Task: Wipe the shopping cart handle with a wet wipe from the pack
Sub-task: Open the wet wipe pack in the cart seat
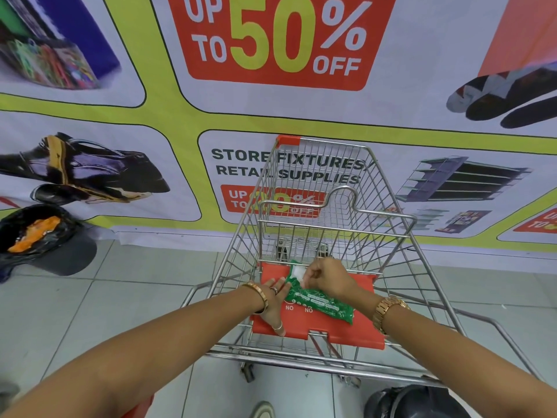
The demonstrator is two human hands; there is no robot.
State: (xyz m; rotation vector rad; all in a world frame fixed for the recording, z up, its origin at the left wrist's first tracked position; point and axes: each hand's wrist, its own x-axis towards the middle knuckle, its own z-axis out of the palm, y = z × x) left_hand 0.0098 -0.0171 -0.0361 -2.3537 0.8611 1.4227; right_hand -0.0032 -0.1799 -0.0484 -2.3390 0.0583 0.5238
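A green pack of wet wipes [319, 301] lies on the red child-seat flap [340, 334] of a wire shopping cart [304, 164]. My left hand [275, 303] rests flat on the flap, its fingers pressing the pack's left edge. My right hand [327, 276] pinches a white wipe [297, 271] at the pack's far opening. The cart's metal handle bar [301, 362] runs across just below the flap, nearer to me than both hands.
A large sale banner [277, 40] covers the wall right behind the cart. A bin lined with a black bag [39, 233] stands on the tiled floor at the left. A dark round object [416, 402] sits at the bottom right.
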